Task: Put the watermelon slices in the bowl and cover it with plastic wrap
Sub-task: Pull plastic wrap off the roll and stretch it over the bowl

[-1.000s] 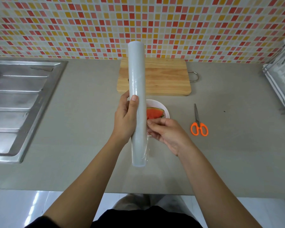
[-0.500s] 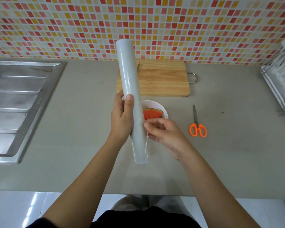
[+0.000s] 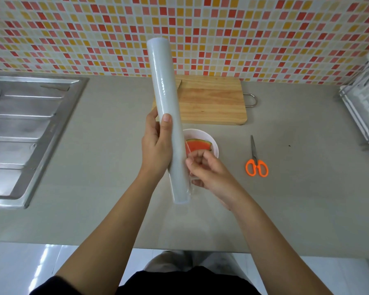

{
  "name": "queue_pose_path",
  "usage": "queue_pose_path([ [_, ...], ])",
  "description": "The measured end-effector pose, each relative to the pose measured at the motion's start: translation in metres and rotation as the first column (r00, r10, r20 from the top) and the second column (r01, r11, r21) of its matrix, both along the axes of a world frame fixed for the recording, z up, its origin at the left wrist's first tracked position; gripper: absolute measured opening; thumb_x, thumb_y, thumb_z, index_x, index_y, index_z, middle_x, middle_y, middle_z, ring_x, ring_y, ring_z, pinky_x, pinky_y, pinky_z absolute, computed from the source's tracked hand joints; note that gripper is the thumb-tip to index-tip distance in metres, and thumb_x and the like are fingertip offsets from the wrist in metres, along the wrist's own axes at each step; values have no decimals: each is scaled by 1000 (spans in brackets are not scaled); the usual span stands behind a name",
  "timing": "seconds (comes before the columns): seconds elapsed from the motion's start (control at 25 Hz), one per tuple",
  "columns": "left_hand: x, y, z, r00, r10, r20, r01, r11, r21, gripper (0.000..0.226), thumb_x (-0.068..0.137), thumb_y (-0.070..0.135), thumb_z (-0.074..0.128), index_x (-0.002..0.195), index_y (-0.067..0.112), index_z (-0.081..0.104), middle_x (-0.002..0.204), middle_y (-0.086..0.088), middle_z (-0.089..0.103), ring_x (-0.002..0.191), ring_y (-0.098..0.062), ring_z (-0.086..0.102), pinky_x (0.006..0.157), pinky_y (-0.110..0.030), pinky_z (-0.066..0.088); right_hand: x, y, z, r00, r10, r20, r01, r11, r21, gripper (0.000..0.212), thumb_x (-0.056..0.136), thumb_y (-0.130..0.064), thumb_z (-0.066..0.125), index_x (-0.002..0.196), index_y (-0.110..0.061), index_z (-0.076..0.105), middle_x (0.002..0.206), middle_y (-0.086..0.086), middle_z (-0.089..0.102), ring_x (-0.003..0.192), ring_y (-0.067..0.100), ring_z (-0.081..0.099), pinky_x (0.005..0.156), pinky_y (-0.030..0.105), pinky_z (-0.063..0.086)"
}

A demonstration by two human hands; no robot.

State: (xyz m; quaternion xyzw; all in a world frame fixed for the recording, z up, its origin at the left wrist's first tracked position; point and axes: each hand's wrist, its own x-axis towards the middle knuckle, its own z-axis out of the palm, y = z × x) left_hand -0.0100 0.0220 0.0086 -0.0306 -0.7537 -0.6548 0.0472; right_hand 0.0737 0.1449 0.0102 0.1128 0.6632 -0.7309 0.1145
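Plastic wrap roll (image 3: 164, 81) tipped further left, left hand (image 3: 156, 150) gripping it, right hand (image 3: 209, 171) pinching its loose edge

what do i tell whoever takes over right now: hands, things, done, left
Left hand grips the long roll of clear plastic wrap, tilted above the counter.
Right hand pinches the wrap's loose edge at the roll's lower end.
Done: red watermelon slice lies in the small white bowl, in front of the wooden cutting board.
Left: pull film out, cut it, cover the bowl. Orange-handled scissors lie right of the bowl.
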Motion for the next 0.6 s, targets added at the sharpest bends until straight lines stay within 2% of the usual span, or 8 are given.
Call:
queue_pose_path([
  [0.12, -7, -4, 5, 1000, 19, -13, -19, 1000, 21, 45, 91, 56, 39, 123, 26, 49, 79, 33, 59, 75, 7, 59, 64, -11, 46, 8, 0, -6, 994, 94, -46, -92, 995, 49, 7, 88, -24, 61, 84, -29, 58, 75, -17, 58, 75, 6, 52, 75, 25, 44],
  [0.28, -9, -6, 8, 1000, -18, -14, 18, 1000, -2, 45, 93, 54, 39, 123, 23, 50, 81, 34, 60, 77, 9, 59, 63, -9, 46, 10, 3, -10, 991, 123, -55, -120, 992, 44, 16, 90, -22, 57, 76, -28, 57, 80, -1, 54, 78, 12, 47, 79, 31, 40],
  [0.32, -8, -5, 9, 1000, -27, -9, 27, 1000, -2, 44, 92, 55, 40, 124, 25, 49, 82, 29, 61, 76, 8, 60, 63, -10, 46, 10, 3, -10, 992, 120, -50, -119, 993, 25, 18, 91, -20, 56, 75, -27, 56, 79, 0, 54, 77, 11, 48, 79, 28, 42],
  [0.44, -9, -6, 10, 999, -35, -1, 35, 999, 11, 44, 91, 56, 42, 124, 29, 48, 81, 14, 61, 73, 3, 61, 63, -14, 48, 10, 5, -10, 992, 121, -46, -124, 991, -58, 18, 93, -15, 53, 76, -22, 54, 67, -14, 60, 66, 1, 57, 72, 19, 48],
  [0.6, -9, -7, 13, 1000, -8, -4, 8, 1000, -3, 42, 88, 58, 43, 122, 33, 47, 81, 11, 61, 72, 0, 61, 63, -17, 48, 9, 12, -11, 990, 102, -92, -99, 994, 37, 10, 88, -16, 60, 81, -24, 60, 68, -14, 63, 63, 1, 61, 61, 13, 46],
])
